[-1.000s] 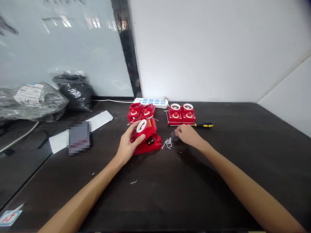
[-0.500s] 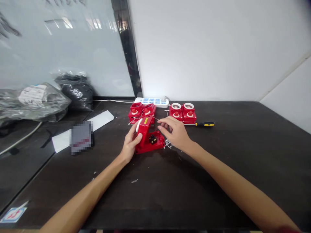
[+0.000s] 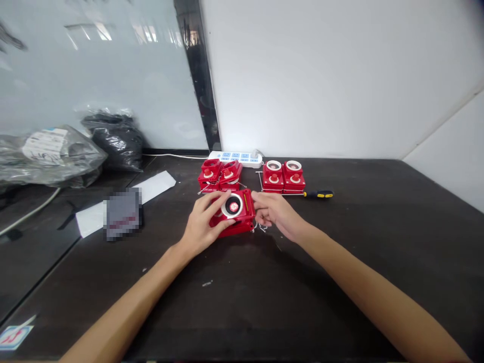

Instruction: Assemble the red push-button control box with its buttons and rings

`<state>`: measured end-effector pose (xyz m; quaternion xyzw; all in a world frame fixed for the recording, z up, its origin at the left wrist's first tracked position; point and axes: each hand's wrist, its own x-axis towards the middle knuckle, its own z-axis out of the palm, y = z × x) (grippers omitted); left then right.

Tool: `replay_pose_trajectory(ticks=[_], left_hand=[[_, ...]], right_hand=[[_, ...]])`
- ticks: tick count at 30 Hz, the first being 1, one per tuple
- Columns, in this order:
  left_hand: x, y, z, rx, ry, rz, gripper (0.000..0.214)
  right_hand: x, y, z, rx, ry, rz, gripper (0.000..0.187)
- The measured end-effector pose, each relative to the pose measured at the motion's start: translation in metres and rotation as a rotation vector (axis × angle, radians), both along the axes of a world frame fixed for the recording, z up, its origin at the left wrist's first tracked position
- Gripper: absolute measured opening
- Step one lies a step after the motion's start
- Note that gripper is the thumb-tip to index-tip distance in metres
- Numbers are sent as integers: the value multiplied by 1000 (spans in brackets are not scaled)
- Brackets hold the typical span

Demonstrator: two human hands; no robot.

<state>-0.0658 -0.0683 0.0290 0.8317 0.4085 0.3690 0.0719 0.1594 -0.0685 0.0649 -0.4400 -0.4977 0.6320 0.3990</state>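
A red plastic box (image 3: 238, 228) rests on the table in front of me, with its red lid (image 3: 246, 202) sitting over it and a narrow gap between them at the right. On the lid is a white ring with a black inside and a red-and-white centre. My left hand (image 3: 202, 222) grips the lid from the left, its fingers and thumb around the ring. At the lid's right edge my right hand (image 3: 274, 212) has its fingers curled against the corner. White cord (image 3: 260, 228) lies beside the box, partly under my right hand.
Behind stand two red boxes with tilted lids (image 3: 229, 174) and two with white rings (image 3: 283, 176). A yellow-and-black screwdriver (image 3: 319, 194) lies at their right. A white power strip (image 3: 236, 158) is at the wall; white paper (image 3: 157, 185) and plastic bags (image 3: 113, 141) are left.
The lid has swung down from a raised, tilted position onto the box, hiding the black part inside. My left hand has moved over its top, my right hand to its right edge.
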Motion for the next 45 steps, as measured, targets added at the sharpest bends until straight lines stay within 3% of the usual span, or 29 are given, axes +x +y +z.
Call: replay_pose_trajectory(ticks=[5,10,15,21,23,27,29,34,40,42,45], left_hand=[[5,-1,-2,193,136,-23,58],[8,-3,1,223,160,-14,56],[8,-3,1,155,141,12,51],[0,3,1,-56,-150,104,60],[-3,5,-2,-155,-318,68,61],[-3,7,-14,-314,-668,3,63],[1,7,-21,-352,-784,1,63],[13,8,-33,-313,-934,-14,61],[25,19,-39,-380,-1005,-128,63],[27,22,-36,-407,-1033,-176,67],[26,21,-27,-440,-1089,-213,72]], right_hand=[[-5,-1,-16,404,-512,-180,43],[-10,4,-19,461,-683,-208,35],[-11,9,-17,440,-644,-181,30],[-1,14,-17,511,-451,-247,21],[0,16,-21,574,-511,-180,17],[-3,16,-34,737,-682,74,39],[-6,16,-40,800,-744,132,41],[-1,22,-39,779,-793,-35,25],[15,26,-28,606,-520,-115,27],[19,24,-27,670,-560,-153,27],[21,21,-31,886,-666,-232,25]])
